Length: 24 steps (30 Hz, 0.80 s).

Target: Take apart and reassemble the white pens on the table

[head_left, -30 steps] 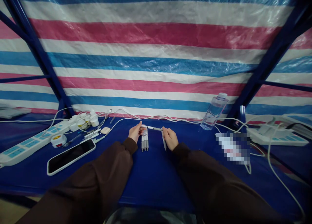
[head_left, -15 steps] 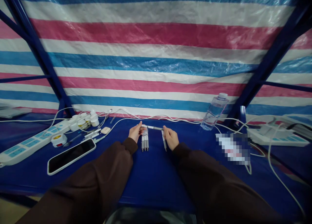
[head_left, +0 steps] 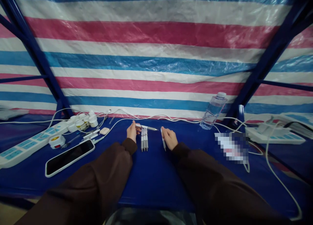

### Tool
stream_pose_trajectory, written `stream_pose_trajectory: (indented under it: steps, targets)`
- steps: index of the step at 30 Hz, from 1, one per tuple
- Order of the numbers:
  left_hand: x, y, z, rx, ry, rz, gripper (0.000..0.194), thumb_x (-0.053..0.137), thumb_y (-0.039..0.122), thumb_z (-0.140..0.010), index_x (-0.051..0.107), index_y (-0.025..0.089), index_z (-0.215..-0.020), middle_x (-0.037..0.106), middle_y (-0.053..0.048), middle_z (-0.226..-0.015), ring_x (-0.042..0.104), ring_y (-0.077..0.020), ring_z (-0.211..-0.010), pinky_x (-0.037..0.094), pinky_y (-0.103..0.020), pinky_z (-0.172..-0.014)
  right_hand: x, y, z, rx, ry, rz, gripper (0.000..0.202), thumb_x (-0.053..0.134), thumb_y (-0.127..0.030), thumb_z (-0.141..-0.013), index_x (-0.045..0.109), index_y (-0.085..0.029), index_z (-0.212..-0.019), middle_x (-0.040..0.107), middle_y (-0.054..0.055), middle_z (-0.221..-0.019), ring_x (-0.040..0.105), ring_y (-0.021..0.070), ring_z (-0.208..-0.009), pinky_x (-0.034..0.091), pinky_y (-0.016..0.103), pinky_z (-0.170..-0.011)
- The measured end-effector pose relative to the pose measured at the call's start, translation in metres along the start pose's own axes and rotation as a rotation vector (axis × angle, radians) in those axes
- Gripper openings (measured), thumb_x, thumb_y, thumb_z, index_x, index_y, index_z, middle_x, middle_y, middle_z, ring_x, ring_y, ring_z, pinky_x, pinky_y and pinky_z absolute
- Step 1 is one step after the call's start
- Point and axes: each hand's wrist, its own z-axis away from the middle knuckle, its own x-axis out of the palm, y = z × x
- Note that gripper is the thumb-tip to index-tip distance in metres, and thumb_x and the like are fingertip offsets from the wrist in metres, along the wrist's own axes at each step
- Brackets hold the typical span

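My left hand (head_left: 132,132) is closed round one end of a white and grey pen (head_left: 148,127). That pen points right, its tip in the air between my hands. Below it, a small row of similar pens (head_left: 144,141) lies side by side on the blue tabletop (head_left: 151,182). My right hand (head_left: 170,138) has its thumb and fingers closed at another pen (head_left: 163,142), which slants with its tip towards me. The fingers partly cover this pen.
Left of my arms are a phone (head_left: 70,157), a long power strip (head_left: 31,140) and several white plugs (head_left: 81,120). A clear bottle (head_left: 213,111) stands at the back right, near another power strip (head_left: 274,136). White cables (head_left: 168,119) run along the back.
My right hand has let go of the tip of the pen in my left hand and is now at the slanting pen. The left-hand pen now tilts slightly down to the right.
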Motion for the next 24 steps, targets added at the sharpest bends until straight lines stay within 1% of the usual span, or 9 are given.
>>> stream_pose_trajectory:
  steps: [2, 4, 6, 8, 11, 15, 19, 24]
  targets:
    - [-0.001, 0.001, 0.0, 0.025, 0.041, 0.015, 0.049, 0.053, 0.064, -0.065, 0.049, 0.016, -0.066, 0.055, 0.0, -0.047, 0.045, -0.0076, -0.038, 0.031, -0.021, -0.041, -0.001, -0.001, 0.0, 0.008, 0.003, -0.012, 0.053, 0.026, -0.049, -0.089, 0.04, -0.021, -0.047, 0.046, -0.001, -0.047, 0.048, 0.0127, -0.052, 0.035, 0.025, -0.06]
    - [-0.001, 0.002, 0.0, 0.082, 0.049, -0.018, 0.046, 0.048, 0.064, -0.07, 0.047, 0.018, -0.07, 0.05, 0.004, -0.04, 0.04, -0.0076, -0.033, 0.028, -0.021, -0.039, -0.001, -0.001, 0.0, 0.008, 0.003, -0.015, 0.053, 0.026, -0.049, -0.089, 0.041, -0.021, -0.048, 0.046, -0.001, -0.046, 0.048, 0.0129, -0.052, 0.035, 0.025, -0.06]
    - [-0.002, 0.003, 0.001, 0.182, 0.067, -0.085, 0.042, 0.047, 0.061, -0.074, 0.047, 0.019, -0.079, 0.044, 0.007, -0.034, 0.036, -0.0075, -0.03, 0.025, -0.02, -0.037, -0.001, -0.001, 0.0, 0.009, 0.002, -0.014, 0.052, 0.027, -0.048, -0.09, 0.042, -0.021, -0.048, 0.046, -0.001, -0.046, 0.048, 0.0128, -0.052, 0.035, 0.025, -0.059]
    - [-0.001, 0.004, 0.002, 0.282, 0.082, -0.144, 0.037, 0.047, 0.056, -0.076, 0.045, 0.02, -0.087, 0.041, 0.01, -0.033, 0.036, -0.0074, -0.03, 0.025, -0.019, -0.038, -0.002, -0.001, 0.0, 0.016, -0.002, -0.015, 0.051, 0.027, -0.047, -0.09, 0.042, -0.021, -0.049, 0.047, -0.001, -0.047, 0.049, 0.0127, -0.052, 0.035, 0.025, -0.059]
    - [-0.001, 0.006, 0.004, 0.361, 0.054, -0.199, 0.031, 0.046, 0.051, -0.079, 0.043, 0.021, -0.086, 0.041, 0.01, -0.033, 0.038, -0.0068, -0.03, 0.027, -0.018, -0.038, -0.002, 0.0, 0.0, 0.027, -0.008, -0.016, 0.051, 0.027, -0.046, -0.09, 0.042, -0.02, -0.049, 0.047, -0.002, -0.047, 0.049, 0.0123, -0.053, 0.035, 0.024, -0.059]
    - [0.002, 0.008, 0.008, 0.384, 0.047, -0.241, 0.03, 0.043, 0.05, -0.081, 0.04, 0.021, -0.079, 0.042, 0.011, -0.033, 0.037, -0.007, -0.028, 0.027, -0.017, -0.036, -0.001, 0.0, 0.0, 0.037, -0.005, -0.003, 0.052, 0.027, -0.048, -0.09, 0.043, -0.02, -0.048, 0.047, -0.002, -0.046, 0.049, 0.0115, -0.052, 0.036, 0.023, -0.06]
    - [0.005, 0.01, 0.012, 0.413, 0.029, -0.243, 0.029, 0.044, 0.05, -0.081, 0.038, 0.021, -0.081, 0.042, 0.011, -0.034, 0.038, -0.0068, -0.029, 0.029, -0.015, -0.036, 0.0, 0.0, 0.0, 0.046, -0.006, -0.014, 0.052, 0.026, -0.049, -0.089, 0.044, -0.02, -0.05, 0.046, -0.003, -0.046, 0.049, 0.011, -0.051, 0.035, 0.022, -0.058]
    - [0.007, 0.012, 0.018, 0.405, -0.058, -0.274, 0.03, 0.043, 0.051, -0.081, 0.036, 0.022, -0.079, 0.042, 0.011, -0.034, 0.038, -0.0071, -0.027, 0.029, -0.016, -0.034, -0.001, 0.0, 0.001, 0.042, -0.013, -0.02, 0.052, 0.027, -0.047, -0.09, 0.044, -0.02, -0.05, 0.045, -0.003, -0.045, 0.048, 0.0109, -0.05, 0.035, 0.022, -0.058]
